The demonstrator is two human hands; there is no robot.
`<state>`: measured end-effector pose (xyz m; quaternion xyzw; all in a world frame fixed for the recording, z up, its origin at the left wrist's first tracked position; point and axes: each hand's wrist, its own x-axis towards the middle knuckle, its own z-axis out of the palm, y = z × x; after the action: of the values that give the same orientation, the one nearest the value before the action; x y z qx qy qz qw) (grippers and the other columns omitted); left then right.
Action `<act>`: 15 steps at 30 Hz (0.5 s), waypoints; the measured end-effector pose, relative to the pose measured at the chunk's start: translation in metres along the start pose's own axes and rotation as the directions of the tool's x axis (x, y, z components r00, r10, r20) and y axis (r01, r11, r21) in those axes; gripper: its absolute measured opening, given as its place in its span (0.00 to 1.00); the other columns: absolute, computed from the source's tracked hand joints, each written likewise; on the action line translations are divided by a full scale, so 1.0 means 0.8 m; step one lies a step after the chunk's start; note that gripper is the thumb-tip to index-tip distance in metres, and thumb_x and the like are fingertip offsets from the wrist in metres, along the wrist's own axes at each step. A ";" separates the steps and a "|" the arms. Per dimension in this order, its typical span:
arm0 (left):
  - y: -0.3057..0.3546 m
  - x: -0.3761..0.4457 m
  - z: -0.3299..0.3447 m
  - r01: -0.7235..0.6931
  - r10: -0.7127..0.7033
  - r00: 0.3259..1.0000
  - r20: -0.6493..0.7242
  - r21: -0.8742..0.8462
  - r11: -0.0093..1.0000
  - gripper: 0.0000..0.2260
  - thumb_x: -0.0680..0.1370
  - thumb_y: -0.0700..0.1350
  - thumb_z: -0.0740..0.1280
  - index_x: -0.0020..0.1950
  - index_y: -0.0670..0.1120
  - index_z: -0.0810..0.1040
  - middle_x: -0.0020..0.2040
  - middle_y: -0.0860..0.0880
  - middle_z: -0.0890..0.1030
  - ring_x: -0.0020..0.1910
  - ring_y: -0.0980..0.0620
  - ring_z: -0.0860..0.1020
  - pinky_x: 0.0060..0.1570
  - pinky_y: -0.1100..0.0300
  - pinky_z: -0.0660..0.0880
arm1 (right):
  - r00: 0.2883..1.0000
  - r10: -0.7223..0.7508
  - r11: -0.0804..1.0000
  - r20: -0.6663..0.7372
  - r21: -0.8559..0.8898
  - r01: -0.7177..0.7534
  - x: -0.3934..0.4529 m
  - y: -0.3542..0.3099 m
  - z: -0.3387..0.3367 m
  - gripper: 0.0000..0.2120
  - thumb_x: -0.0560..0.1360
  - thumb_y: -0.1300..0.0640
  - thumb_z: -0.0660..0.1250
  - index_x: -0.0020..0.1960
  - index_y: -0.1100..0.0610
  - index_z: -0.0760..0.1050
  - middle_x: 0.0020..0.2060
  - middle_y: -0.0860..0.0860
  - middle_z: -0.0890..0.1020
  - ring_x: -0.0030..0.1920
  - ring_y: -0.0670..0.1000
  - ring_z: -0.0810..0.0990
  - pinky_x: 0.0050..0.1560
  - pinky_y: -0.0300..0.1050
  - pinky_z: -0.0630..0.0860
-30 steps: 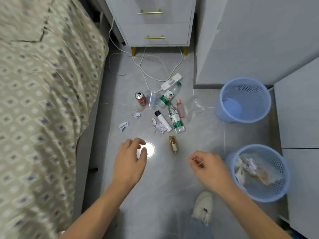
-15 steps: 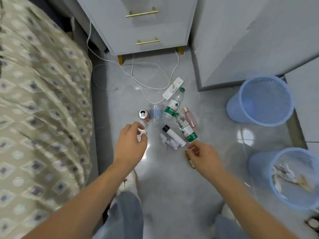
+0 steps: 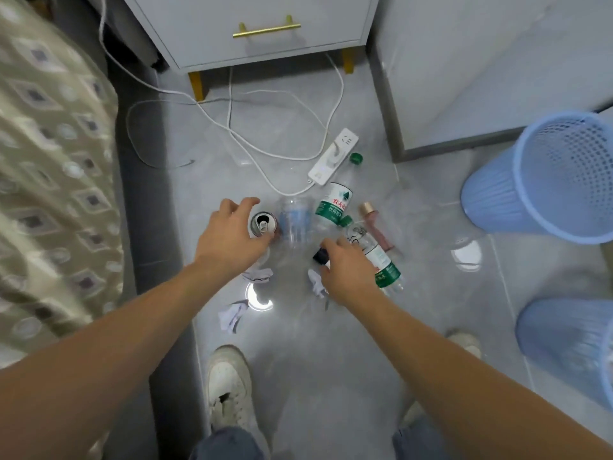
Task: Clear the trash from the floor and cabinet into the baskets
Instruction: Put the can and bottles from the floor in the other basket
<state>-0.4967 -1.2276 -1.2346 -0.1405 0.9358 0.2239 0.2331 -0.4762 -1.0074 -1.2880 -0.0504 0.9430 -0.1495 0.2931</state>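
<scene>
The left hand (image 3: 232,239) curls its fingers and thumb around the upright silver drink can (image 3: 263,224), whose opened top faces the camera; its side label is hidden. The right hand (image 3: 348,272) is bent down over a white tube with a black cap (image 3: 320,256); its fingertips are hidden, so I cannot tell if it already holds the tube. Just beside the right hand lies a clear plastic water bottle with a green and white label (image 3: 378,258), its writing too blurred to read. A second such bottle (image 3: 335,204) shows red Chinese characters on white. Between it and the can lies a clear plastic cup (image 3: 295,220). A slim pink bottle (image 3: 376,227) lies near. Crumpled white paper scraps (image 3: 232,316) lie on the grey tiled floor (image 3: 331,343). Two light blue mesh baskets (image 3: 547,180) stand at the right, both cut off by the edge.
</scene>
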 end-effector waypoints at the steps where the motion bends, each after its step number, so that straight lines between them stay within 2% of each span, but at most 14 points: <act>1: -0.002 0.008 0.007 -0.002 0.002 1.000 0.023 0.017 1.000 0.30 0.76 0.60 0.70 0.76 0.58 0.65 0.69 0.47 0.69 0.68 0.42 0.71 0.60 0.46 0.74 | 1.000 -0.009 1.000 -0.013 -0.020 0.009 0.011 0.001 0.009 0.16 0.78 0.55 0.67 0.65 0.53 0.73 0.56 0.54 0.78 0.58 0.59 0.75 0.47 0.51 0.73; 4: -0.012 0.026 0.026 0.004 -0.006 0.998 0.063 0.043 0.999 0.34 0.74 0.60 0.72 0.78 0.59 0.64 0.70 0.47 0.68 0.69 0.42 0.71 0.61 0.45 0.74 | 0.999 -0.033 0.997 -0.016 -0.075 0.031 0.038 0.004 0.041 0.20 0.76 0.58 0.68 0.68 0.53 0.70 0.58 0.56 0.77 0.59 0.60 0.75 0.50 0.52 0.75; 7: -0.024 0.037 0.041 -0.029 0.026 0.998 0.049 0.065 0.997 0.33 0.74 0.58 0.73 0.77 0.59 0.65 0.69 0.49 0.70 0.67 0.43 0.73 0.60 0.45 0.76 | 0.999 -0.054 0.988 -0.008 -0.142 0.052 0.060 0.008 0.067 0.23 0.75 0.59 0.69 0.67 0.53 0.68 0.59 0.58 0.76 0.59 0.61 0.76 0.54 0.55 0.78; 10: -0.029 0.045 0.052 -0.056 0.052 0.997 0.053 0.076 0.996 0.31 0.75 0.56 0.73 0.76 0.58 0.66 0.66 0.50 0.72 0.63 0.44 0.76 0.57 0.47 0.76 | 0.998 -0.055 0.984 0.030 -0.166 0.059 0.075 0.016 0.083 0.21 0.74 0.60 0.70 0.65 0.54 0.68 0.59 0.58 0.76 0.59 0.61 0.75 0.56 0.57 0.78; 15: -0.029 0.059 0.069 -0.087 0.086 0.996 0.020 0.079 0.993 0.27 0.75 0.56 0.74 0.71 0.56 0.70 0.60 0.51 0.75 0.57 0.44 0.79 0.50 0.51 0.76 | 0.998 -0.045 0.981 0.032 -0.188 0.050 0.084 0.031 0.097 0.16 0.76 0.61 0.70 0.62 0.55 0.71 0.58 0.57 0.77 0.56 0.59 0.78 0.53 0.54 0.78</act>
<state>-0.5077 -1.2282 -1.3105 -0.0885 0.9472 0.1976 0.2365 -0.4881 -1.0153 -1.3926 -0.1026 0.9474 -0.0657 0.2960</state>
